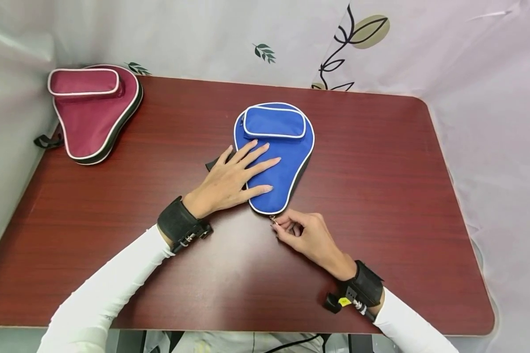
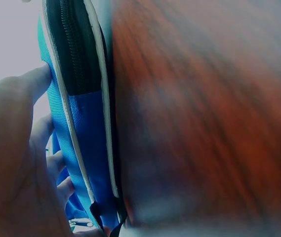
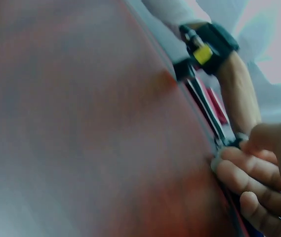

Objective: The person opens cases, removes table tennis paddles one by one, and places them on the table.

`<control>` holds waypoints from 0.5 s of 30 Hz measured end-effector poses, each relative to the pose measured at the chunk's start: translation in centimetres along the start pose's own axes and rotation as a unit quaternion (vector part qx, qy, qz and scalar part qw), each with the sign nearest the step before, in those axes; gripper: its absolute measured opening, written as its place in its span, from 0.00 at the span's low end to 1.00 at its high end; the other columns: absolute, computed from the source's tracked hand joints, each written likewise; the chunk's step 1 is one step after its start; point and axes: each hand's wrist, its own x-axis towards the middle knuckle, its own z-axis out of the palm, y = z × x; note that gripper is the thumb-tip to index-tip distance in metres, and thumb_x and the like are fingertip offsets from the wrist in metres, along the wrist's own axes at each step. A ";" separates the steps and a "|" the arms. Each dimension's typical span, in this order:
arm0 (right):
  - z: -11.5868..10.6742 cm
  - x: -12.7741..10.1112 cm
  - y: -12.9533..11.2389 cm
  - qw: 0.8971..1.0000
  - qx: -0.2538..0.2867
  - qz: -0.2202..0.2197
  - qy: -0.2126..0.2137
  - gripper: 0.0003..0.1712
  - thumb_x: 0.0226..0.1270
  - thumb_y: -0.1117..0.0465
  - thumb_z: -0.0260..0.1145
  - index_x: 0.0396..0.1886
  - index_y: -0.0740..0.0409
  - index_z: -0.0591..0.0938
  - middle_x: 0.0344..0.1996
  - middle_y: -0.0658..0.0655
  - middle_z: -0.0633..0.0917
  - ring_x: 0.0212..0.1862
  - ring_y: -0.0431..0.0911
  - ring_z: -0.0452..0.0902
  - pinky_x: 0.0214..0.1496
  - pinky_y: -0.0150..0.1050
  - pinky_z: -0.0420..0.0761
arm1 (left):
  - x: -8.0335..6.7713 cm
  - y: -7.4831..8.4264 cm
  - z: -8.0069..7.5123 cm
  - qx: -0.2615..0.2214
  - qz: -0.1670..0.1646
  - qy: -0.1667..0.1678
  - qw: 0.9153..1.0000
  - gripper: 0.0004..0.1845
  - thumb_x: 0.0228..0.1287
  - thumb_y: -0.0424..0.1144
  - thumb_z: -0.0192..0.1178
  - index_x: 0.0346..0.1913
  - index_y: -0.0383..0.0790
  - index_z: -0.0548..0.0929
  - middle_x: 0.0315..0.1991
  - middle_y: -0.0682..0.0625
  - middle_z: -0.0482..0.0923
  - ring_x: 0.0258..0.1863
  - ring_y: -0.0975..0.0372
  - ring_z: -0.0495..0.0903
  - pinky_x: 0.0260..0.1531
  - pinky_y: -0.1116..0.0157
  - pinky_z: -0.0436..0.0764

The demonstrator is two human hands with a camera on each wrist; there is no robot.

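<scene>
Head view: my left hand [image 1: 234, 179] presses flat on the soft blue paddle-shaped fabric case [image 1: 279, 162] mid-table; my right hand [image 1: 306, 235] pinches its small zipper pull [image 1: 273, 219]; light, floppy, best steadied flat.

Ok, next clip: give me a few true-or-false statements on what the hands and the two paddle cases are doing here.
1. The left hand lies flat with straight fingers on the blue case. True.
2. The right hand pinches the zipper pull at the narrow end of the blue case. True.
3. The maroon case is stacked on the blue one. False: it lies apart, at the table's far left corner.
4. The blue case's front pocket sits at the end nearest the person. False: it is at the far, wide end.
5. Both wrists wear black straps. True.
</scene>
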 end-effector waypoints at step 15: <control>5.7 2.3 -2.9 0.982 -0.159 -0.008 0.098 0.06 0.61 0.62 0.77 0.36 0.55 0.87 0.17 0.44 0.82 0.17 0.31 0.75 0.19 0.27 0.73 | 0.1 0.1 0.0 -0.007 -0.002 0.016 1.000 0.35 0.70 0.65 0.56 0.77 0.64 0.65 0.80 0.52 0.56 0.80 0.52 0.49 0.70 0.34 0.55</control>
